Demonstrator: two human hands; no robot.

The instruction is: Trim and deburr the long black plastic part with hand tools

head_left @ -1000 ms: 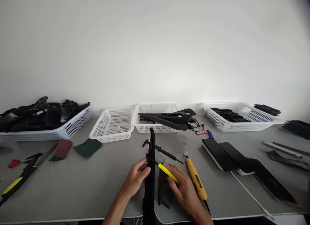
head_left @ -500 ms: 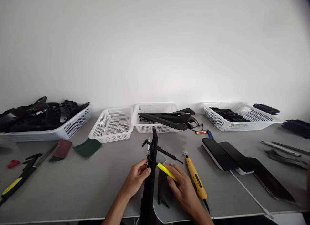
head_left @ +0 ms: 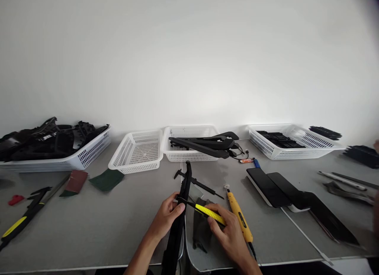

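My left hand (head_left: 168, 215) is closed around a long black plastic trim piece (head_left: 176, 231), thumb on its top face. The piece slants from the table's front edge up toward the baskets. My right hand (head_left: 229, 231) grips a slim yellow-handled knife (head_left: 209, 214), its thin dark tip lying across the trim piece beside my left thumb. Beneath the knife and right hand, a dark grey cloth (head_left: 200, 227) lies on the table. Behind the trim piece is a black caliper (head_left: 204, 186). A yellow corded rotary tool (head_left: 239, 215) rests just right of my right hand.
White baskets (head_left: 136, 170) line the wall; one basket (head_left: 89, 156) is heaped with black parts, and long trim pieces (head_left: 204, 144) overhang another. Phones (head_left: 268, 188) lie at right. Sandpaper sheets (head_left: 107, 181) and a black-and-yellow tool (head_left: 20, 223) lie left. Part of another person shows at the right edge.
The trim piece's near end has swung left and its far end has dropped slightly. My right hand and the knife have shifted right and a little toward me.
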